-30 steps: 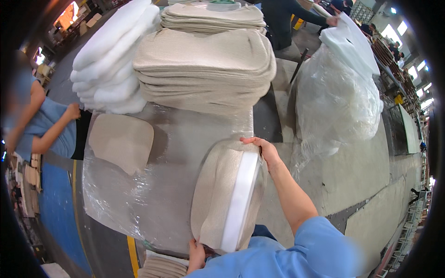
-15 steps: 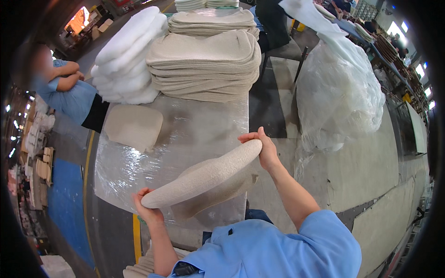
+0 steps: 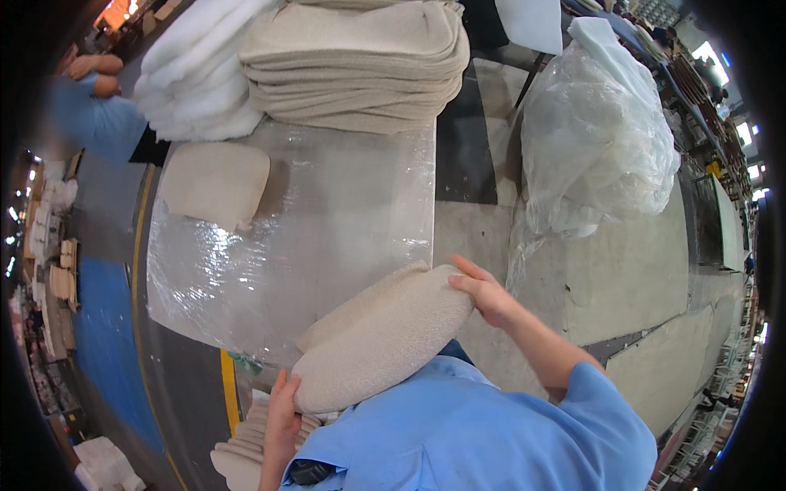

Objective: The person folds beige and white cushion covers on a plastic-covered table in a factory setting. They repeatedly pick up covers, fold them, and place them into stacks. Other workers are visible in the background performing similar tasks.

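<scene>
A beige, textured fabric cushion (image 3: 393,344) with a loose flap of cloth along its far side is held in front of my body, slanting up to the right. My left hand (image 3: 284,405) grips its lower left end. At its upper right end my right hand (image 3: 487,296) is closed, thumb on top; the cushion hides part of the fingers. Beyond it, a plastic-covered table (image 3: 344,213) bears a flat beige cushion-shaped piece (image 3: 217,182) on the left. A tall stack of beige fabric covers (image 3: 352,78) stands at the table's far end.
White padding pieces (image 3: 201,74) are piled left of the stack. A large clear plastic bag (image 3: 598,139) stands on the right. More beige pieces (image 3: 237,458) lie low beside my left arm. A person in blue (image 3: 90,114) is at the far left.
Both hands have brought the cushion nearer my body and turned it, so its broad face shows instead of its edge. The view has tilted downward.
</scene>
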The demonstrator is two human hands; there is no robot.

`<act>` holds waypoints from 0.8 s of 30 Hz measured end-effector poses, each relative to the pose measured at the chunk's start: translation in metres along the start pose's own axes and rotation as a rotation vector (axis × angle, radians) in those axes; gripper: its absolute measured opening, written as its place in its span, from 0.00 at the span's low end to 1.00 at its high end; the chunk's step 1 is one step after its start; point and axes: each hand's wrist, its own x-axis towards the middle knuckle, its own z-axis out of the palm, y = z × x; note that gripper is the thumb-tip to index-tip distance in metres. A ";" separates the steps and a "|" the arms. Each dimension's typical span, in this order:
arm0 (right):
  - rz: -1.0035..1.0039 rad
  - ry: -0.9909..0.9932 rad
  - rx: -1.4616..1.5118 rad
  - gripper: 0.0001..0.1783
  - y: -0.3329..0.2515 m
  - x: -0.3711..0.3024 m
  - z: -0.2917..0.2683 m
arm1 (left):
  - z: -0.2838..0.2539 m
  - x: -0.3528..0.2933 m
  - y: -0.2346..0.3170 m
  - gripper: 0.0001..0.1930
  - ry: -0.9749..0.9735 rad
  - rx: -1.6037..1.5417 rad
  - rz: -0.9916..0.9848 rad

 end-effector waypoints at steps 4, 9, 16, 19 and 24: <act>0.460 -0.251 -0.346 0.44 -0.074 -0.009 0.006 | 0.007 0.005 0.017 0.39 -0.106 0.182 -0.209; 0.587 -0.320 -0.594 0.49 -0.067 0.032 0.015 | -0.002 0.047 0.002 0.40 -0.118 0.232 -0.376; 0.713 -0.205 -1.012 0.50 -0.059 0.082 0.033 | -0.001 0.071 -0.006 0.38 -0.022 0.262 -0.379; 0.584 -0.183 -1.128 0.47 -0.038 0.102 0.027 | -0.005 0.087 -0.009 0.38 -0.009 0.313 -0.381; 0.539 -0.195 -1.095 0.46 -0.027 0.121 0.023 | -0.007 0.096 -0.016 0.41 0.005 0.362 -0.339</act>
